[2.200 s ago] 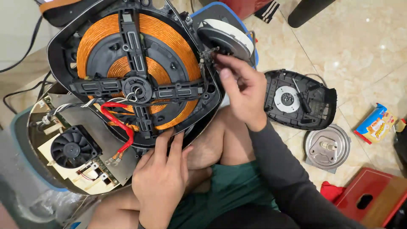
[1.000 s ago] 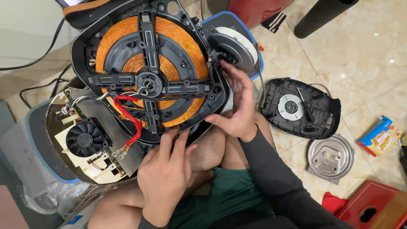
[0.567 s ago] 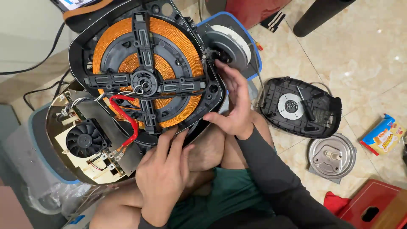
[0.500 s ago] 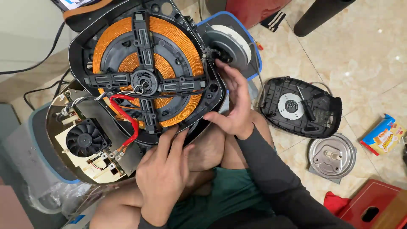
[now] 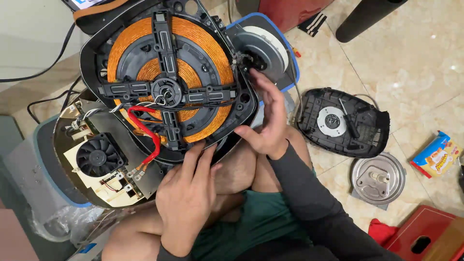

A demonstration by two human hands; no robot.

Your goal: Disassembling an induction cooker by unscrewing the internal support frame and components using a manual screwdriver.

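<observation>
An opened appliance rests on my lap, its black round housing (image 5: 92,58) carrying two orange copper coil rings (image 5: 212,53) under a black cross-shaped bracket (image 5: 166,92). My left hand (image 5: 186,198) lies flat against the housing's near edge, fingers spread. My right hand (image 5: 268,121) cups the housing's right rim, thumb at the edge and fingers reaching up toward a wire bundle (image 5: 241,60). Red wires (image 5: 150,133) run from the hub to a circuit board with a black fan (image 5: 99,154).
A white and grey round part in a blue frame (image 5: 263,43) sits behind the housing. On the tiled floor to the right lie a black cover (image 5: 345,123), a round metal plate (image 5: 379,176), a colourful snack packet (image 5: 437,154) and a red box (image 5: 425,234).
The housing has turned and shifted to the right in view. My right hand left the wire bundle and slid down to the right rim. My left hand stayed at the near edge.
</observation>
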